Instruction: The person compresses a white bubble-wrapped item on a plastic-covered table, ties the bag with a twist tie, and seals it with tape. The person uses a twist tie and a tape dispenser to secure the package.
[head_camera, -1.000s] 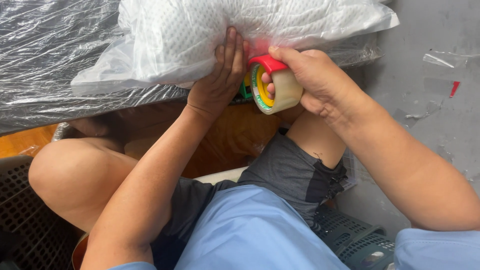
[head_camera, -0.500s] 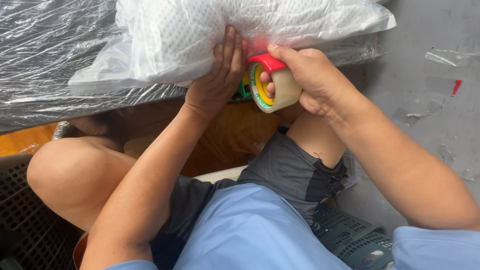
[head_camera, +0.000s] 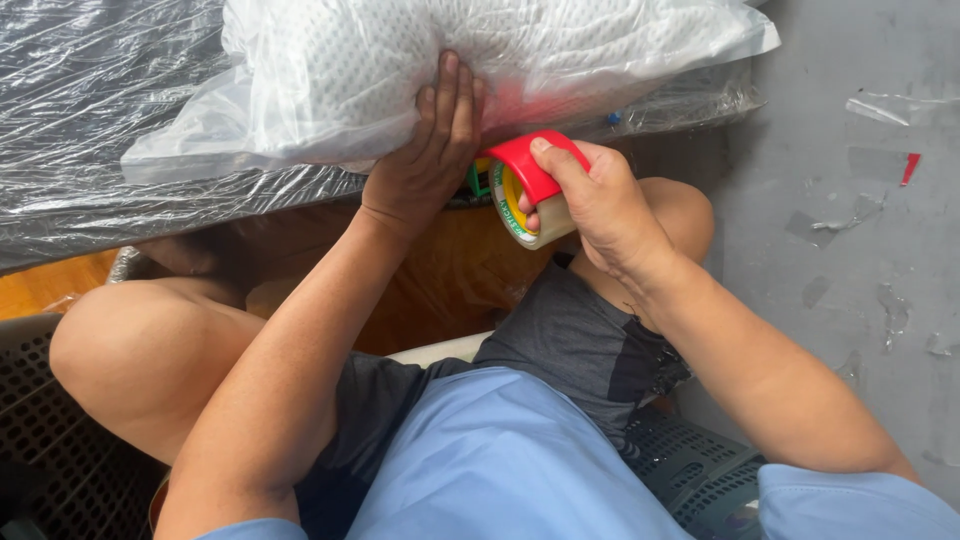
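The tape gun (head_camera: 528, 195) — a red-hooded dispenser carrying a pale roll with a green and yellow core — sits in the right hand (head_camera: 600, 205), held up against the lower edge of the white bag (head_camera: 480, 55). That hand is closed around it: the thumb lies along the top of the red hood, and the other fingers curl under the roll from the far side, so most of them are hidden. Just beside the gun, toward the person's left, the left hand (head_camera: 425, 155) presses flat on the bag, fingers together and pointing up, palm against the plastic; it pins the bag rather than pinching it, and its edge is touching or nearly touching the dispenser. The bag is clear plastic over something white and dimpled, and a red tint shows through the plastic right above the hood. Under and beyond the bag spreads a table (head_camera: 110, 120) covered in crinkled clear film, its edge running behind both wrists. Below the grip are the person's bare knees (head_camera: 120, 350), dark shorts (head_camera: 580, 340) and blue shirt (head_camera: 500, 460). Out past the right forearm lies a grey floor (head_camera: 850, 250) with scraps of clear tape stuck to it — one small red piece among them. A dark plastic crate (head_camera: 690, 470) shows below the right elbow.
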